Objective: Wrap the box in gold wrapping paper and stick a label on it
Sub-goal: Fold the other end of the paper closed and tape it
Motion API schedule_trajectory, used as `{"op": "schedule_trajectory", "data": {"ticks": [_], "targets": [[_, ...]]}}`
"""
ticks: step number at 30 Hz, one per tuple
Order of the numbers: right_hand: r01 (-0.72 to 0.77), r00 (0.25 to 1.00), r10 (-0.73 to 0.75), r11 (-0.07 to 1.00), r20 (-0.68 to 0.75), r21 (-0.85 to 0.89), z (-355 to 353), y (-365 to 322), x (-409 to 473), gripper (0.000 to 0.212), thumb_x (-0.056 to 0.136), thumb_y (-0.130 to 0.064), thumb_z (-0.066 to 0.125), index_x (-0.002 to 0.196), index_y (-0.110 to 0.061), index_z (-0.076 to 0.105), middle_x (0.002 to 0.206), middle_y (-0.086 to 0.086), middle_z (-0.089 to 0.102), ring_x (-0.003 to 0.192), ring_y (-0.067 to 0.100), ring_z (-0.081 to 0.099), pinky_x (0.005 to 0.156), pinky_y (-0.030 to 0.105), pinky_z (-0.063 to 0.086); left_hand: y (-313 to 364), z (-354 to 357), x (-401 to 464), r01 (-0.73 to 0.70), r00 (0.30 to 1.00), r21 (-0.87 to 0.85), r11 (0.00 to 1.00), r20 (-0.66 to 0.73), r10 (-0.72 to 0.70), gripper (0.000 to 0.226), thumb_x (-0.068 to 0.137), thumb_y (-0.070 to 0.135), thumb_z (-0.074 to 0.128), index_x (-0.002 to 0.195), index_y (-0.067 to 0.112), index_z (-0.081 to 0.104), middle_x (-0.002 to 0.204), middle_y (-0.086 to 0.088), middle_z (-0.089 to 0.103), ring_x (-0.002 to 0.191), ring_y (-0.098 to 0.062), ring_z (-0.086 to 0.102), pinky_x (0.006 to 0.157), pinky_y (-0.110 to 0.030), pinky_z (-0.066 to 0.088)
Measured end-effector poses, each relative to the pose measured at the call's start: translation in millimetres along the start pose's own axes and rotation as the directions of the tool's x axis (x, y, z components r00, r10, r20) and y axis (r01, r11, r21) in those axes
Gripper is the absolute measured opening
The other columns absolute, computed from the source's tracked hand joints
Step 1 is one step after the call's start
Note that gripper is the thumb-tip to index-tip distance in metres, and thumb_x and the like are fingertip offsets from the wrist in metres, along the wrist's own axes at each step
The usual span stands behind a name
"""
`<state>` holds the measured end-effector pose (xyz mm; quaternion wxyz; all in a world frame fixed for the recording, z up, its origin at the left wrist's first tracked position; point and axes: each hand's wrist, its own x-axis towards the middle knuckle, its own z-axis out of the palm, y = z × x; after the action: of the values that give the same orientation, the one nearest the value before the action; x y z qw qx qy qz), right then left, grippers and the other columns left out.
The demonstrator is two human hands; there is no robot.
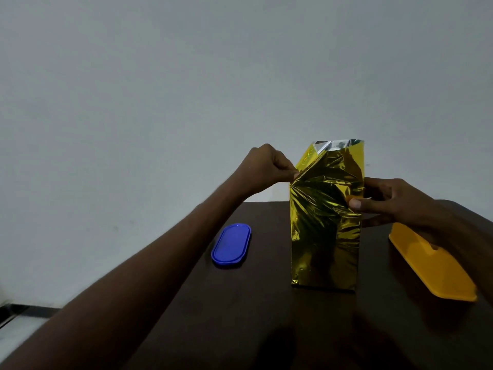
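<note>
A tall box point(324, 252) stands upright on the dark table point(266, 316), covered in shiny gold wrapping paper point(328, 188). Above the box the paper stands up loose and creased, its silver inner side showing at the top edge. My left hand point(266, 166) pinches the paper at the upper left corner, where a diagonal fold starts. At the right edge my right hand point(386, 201) grips the wrapped box, thumb on the front face and fingers behind. The box itself is hidden under the paper. No label is in view.
A blue oval lid point(231, 245) lies flat on the table left of the box. Right of the box, partly under my right forearm, lies a long yellow-orange plastic tray or lid point(432, 265). A plain pale wall stands behind the table's far edge.
</note>
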<state>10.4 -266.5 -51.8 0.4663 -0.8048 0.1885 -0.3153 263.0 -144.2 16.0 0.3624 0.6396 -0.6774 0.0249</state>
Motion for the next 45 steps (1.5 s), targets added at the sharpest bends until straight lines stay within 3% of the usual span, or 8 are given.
{"op": "schedule_trajectory", "data": {"ticks": [10,16,22,26,31,35,39,45], "targets": [[-0.015,1.0,0.014,0.998,-0.022,-0.053,-0.9,-2.4,0.4,0.064,0.071,-0.034,0.076,0.132,-0.02,0.059,0.112,0.0,0.071,0.094,0.012,0.071,0.065,0.027,0.059,-1.1,-3.1,11.4,-0.062,0.989,-0.013,0.998,0.135,0.063,0.015,0.084,0.017,0.075,0.097,0.009,0.078,0.096,0.001,0.073,0.088,-0.005,0.066,0.086,-0.029,0.054],[-0.003,1.0,0.002,0.994,-0.009,-0.106,0.2,-11.6,-4.1,0.084,0.042,-0.072,0.081,0.116,-0.035,0.066,0.106,-0.007,0.074,0.096,0.009,0.071,0.067,0.027,0.059,1.1,-6.4,17.3,-0.096,0.972,0.037,0.995,0.218,0.086,0.017,0.087,0.017,0.072,0.102,0.011,0.077,0.102,-0.002,0.072,0.098,-0.016,0.067,0.091,-0.042,0.053],[-0.048,0.999,0.048,0.977,-0.003,-0.206,-1.0,-17.2,-3.9,0.067,0.067,-0.057,0.08,0.125,-0.028,0.063,0.113,-0.003,0.072,0.104,0.015,0.069,0.08,0.034,0.06,2.3,-7.3,24.1,-0.074,0.959,0.078,0.994,0.278,0.05,0.021,0.089,0.023,0.07,0.108,0.018,0.075,0.106,-0.001,0.073,0.098,-0.015,0.066,0.092,-0.045,0.052],[-0.046,0.969,-0.072,0.885,-0.235,-0.463,3.8,-43.2,-5.9,0.095,0.065,-0.054,0.082,0.146,-0.024,0.043,0.136,0.002,0.06,0.117,0.017,0.058,0.097,0.037,0.048,3.1,-8.7,26.1,-0.079,0.955,0.091,0.993,0.291,0.049,0.022,0.089,0.027,0.07,0.109,0.021,0.075,0.106,0.004,0.073,0.097,-0.009,0.065,0.092,-0.039,0.053],[0.25,0.766,-0.614,0.555,-0.189,-0.793,22.3,-89.0,-6.6,0.058,0.075,-0.035,0.081,0.129,-0.024,0.062,0.124,0.002,0.066,0.119,0.026,0.054,0.094,0.037,0.041,4.0,-10.3,28.3,-0.079,0.949,0.125,0.989,0.314,0.036,0.023,0.088,0.029,0.07,0.11,0.022,0.075,0.106,0.004,0.074,0.094,-0.006,0.065,0.09,-0.034,0.052],[0.345,0.731,-0.679,0.451,-0.066,-0.823,34.8,-95.1,0.2,0.013,0.075,-0.022,0.081,0.087,-0.019,0.076,0.081,0.003,0.068,0.094,0.03,0.059,0.074,0.039,0.046,6.7,-9.4,28.3,-0.078,0.946,0.15,0.986,0.324,0.026,0.022,0.088,0.029,0.071,0.108,0.023,0.076,0.102,0.006,0.074,0.084,0.002,0.063,0.078,-0.023,0.048],[0.37,0.702,-0.712,0.385,-0.017,-0.845,36.3,-95.8,-7.8,0.013,0.072,-0.014,0.085,0.08,-0.017,0.075,0.077,0.003,0.068,0.088,0.03,0.06,0.072,0.04,0.047,16.7,-13.1,27.3,-0.085,0.938,0.233,0.969,0.346,-0.001,0.027,0.089,0.034,0.069,0.113,0.023,0.074,0.083,0.019,0.068,0.067,0.016,0.055,0.063,-0.006,0.035],[0.39,0.675,-0.735,0.287,0.06,-0.875,41.9,-93.0,-19.7,0.012,0.072,-0.013,0.084,0.077,-0.017,0.074,0.078,0.001,0.07,0.088,0.03,0.06,0.073,0.04,0.048,39.5,-16.0,25.5,-0.156,0.895,0.394,0.906,0.444,-0.039,0.035,0.094,0.037,0.061,0.126,0.024,0.066,0.104,0.005,0.071,0.089,-0.005,0.057,0.074,-0.02,0.04]]}}
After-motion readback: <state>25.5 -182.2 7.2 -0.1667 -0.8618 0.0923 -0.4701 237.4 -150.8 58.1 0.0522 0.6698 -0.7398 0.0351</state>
